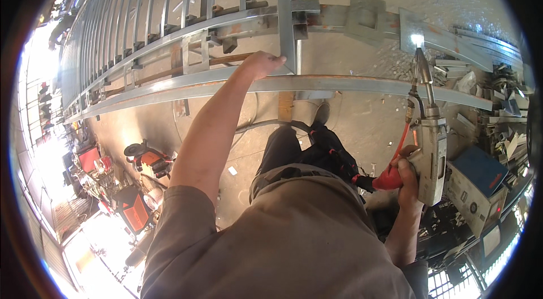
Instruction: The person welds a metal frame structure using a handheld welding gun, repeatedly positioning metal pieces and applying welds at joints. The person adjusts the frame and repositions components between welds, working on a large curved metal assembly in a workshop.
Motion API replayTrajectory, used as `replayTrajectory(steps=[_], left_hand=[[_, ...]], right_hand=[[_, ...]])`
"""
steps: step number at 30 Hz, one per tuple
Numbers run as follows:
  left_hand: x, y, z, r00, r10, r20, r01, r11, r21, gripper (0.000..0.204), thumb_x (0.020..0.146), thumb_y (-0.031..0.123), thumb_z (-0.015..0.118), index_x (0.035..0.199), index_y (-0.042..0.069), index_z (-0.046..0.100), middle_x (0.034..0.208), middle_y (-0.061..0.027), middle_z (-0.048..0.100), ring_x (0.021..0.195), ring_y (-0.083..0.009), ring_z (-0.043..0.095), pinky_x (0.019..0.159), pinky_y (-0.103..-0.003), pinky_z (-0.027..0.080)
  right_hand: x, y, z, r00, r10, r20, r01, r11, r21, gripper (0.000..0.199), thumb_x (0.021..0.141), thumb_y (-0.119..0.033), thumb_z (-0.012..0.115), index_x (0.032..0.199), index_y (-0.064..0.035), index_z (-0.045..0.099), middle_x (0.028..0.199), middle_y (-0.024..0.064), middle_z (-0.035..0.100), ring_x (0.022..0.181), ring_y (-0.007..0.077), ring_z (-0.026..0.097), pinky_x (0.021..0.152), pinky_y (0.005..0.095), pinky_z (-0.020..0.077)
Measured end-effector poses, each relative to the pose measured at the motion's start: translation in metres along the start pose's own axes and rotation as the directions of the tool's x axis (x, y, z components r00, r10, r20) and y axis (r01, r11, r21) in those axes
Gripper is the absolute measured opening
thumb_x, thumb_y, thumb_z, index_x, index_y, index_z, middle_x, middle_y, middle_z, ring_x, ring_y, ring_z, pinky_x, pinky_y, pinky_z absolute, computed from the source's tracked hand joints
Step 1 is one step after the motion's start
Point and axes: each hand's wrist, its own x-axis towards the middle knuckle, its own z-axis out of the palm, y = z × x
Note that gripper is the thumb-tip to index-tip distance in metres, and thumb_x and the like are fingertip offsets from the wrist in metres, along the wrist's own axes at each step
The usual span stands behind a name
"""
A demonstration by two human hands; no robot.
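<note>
My left hand [264, 65] is closed at the corner of a long galvanized steel frame [286, 22] with many parallel bars. Its thumb lies against the frame's end tube, and most of its fingers are hidden beneath. In my right hand [406, 177] is a grey handheld welding gun [434, 146] with a long metal nozzle and a red hose [403, 139]. The gun points away from me. A bright white light glows at the nozzle tip, in front of a flat metal plate [408, 27]. Whether the tip touches the plate, I cannot tell.
A long steel beam [362, 83] crosses in front of me. Another square plate [365, 16] lies on the rail beyond it. Metal offcuts [503, 106] are heaped at the right, near a blue-topped machine [478, 169]. An orange-and-black machine [151, 160] stands left. A dark hose [257, 123] crosses the floor.
</note>
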Motion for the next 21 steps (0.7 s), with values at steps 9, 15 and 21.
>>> replayTrajectory(steps=[9,15,21], left_hand=[[-0.028,0.001,-0.003,0.978,0.165,-0.131,-0.127,0.957,0.260,0.059,0.102,0.064,0.049,0.125,0.016,0.075,0.112,-0.0151,0.077,0.104,-0.0370,0.073,0.091,-0.048,0.056],[-0.052,-0.068,-0.022,0.845,0.353,-0.401,-0.144,0.873,0.465,0.047,0.105,0.051,0.052,0.107,0.011,0.076,0.099,-0.0154,0.075,0.094,-0.0365,0.072,0.083,-0.047,0.057],[-0.033,-0.122,-0.027,0.533,0.574,-0.622,-0.183,0.796,0.577,0.038,0.099,0.042,0.066,0.077,0.011,0.068,0.075,-0.0099,0.069,0.073,-0.0330,0.068,0.068,-0.046,0.054]], right_hand=[[0.026,-0.020,0.042,0.966,-0.141,0.216,0.130,0.990,0.062,0.032,0.100,-0.016,0.069,0.127,-0.0013,0.059,0.110,0.0076,0.064,0.095,0.0159,0.063,0.083,0.0315,0.0525],[0.037,-0.021,0.083,0.953,-0.183,0.243,0.179,0.983,0.037,0.051,0.101,-0.041,0.070,0.128,0.0002,0.057,0.112,0.0106,0.063,0.097,0.0175,0.063,0.084,0.0325,0.0525],[0.050,-0.027,0.107,0.960,-0.079,0.268,0.101,0.993,-0.068,0.068,0.098,-0.058,0.066,0.129,0.0012,0.056,0.110,0.0086,0.064,0.095,0.0170,0.065,0.081,0.0326,0.0540]])
